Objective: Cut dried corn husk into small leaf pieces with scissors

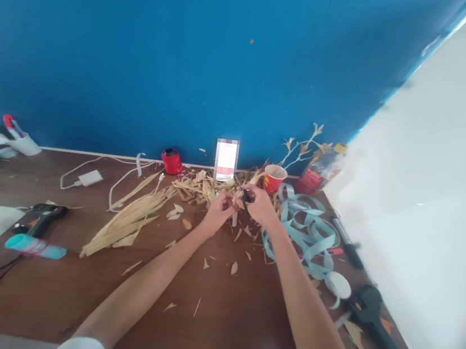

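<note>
Right hand (260, 205), head view (1 view only): clamped on dark scissors (244, 195), fingers wrapped about the handles. Left hand (218, 209) just beside it, fingertips drawn together, apparently pinching a small pale piece (236, 199); its outline too small to make out. Both hands over the counter (214, 325), near the heap of dry husk scraps (195, 186) and left of the red cup (273, 182). Step in hand, as judged: trimming or shaping that piece. Next move would call for left fingertips holding it steady, skin kept out of the blade line, right hand working the handles in small snips. Scissors slant in the picture, long axis upper left to lower right; tips point away from the person, toward the blue wall (212, 70); handles toward the right palm. Whether blades are parted: cannot tell. Pale piece: axis unreadable. Husk bundle (129, 221) lies left of the left hand, well apart, narrow end lower left, loose ends upper right.
</note>
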